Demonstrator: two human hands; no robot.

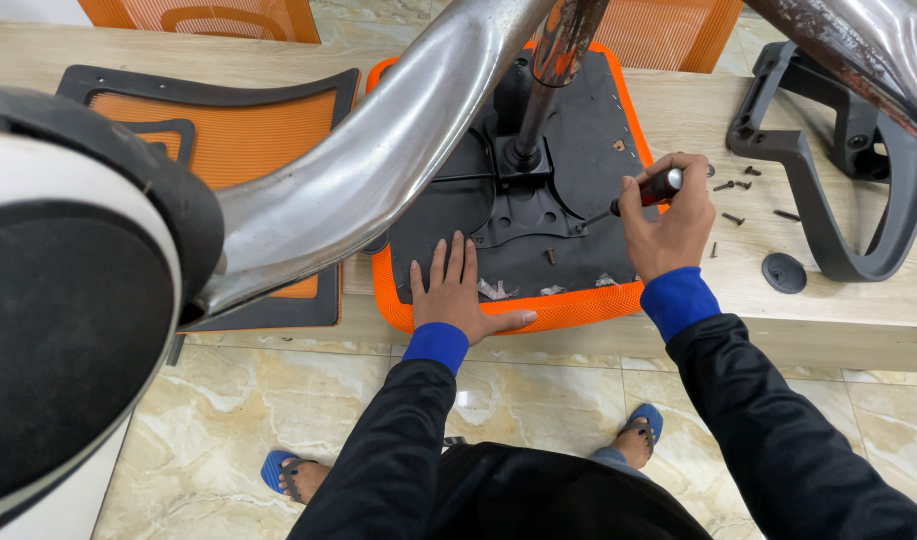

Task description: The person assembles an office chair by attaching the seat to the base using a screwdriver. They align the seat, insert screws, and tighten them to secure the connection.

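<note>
An orange mesh backrest (243, 140) is laid at the left of the tabletop (858, 300). The left hand (458, 295) is pressed flat, fingers spread, on the upturned orange seat (538, 200). A screwdriver (643, 195) is gripped in the closed right hand (668, 225), tip against the seat's black underside. Loose screws (733, 200) and a grey armrest (838, 180) are seen to the right.

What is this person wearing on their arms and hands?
Both arms are in black long sleeves, each ending in a bright blue ribbed cuff at the wrist. The left hand and right hand are bare: no gloves, and no rings or watch that I can see.
</note>
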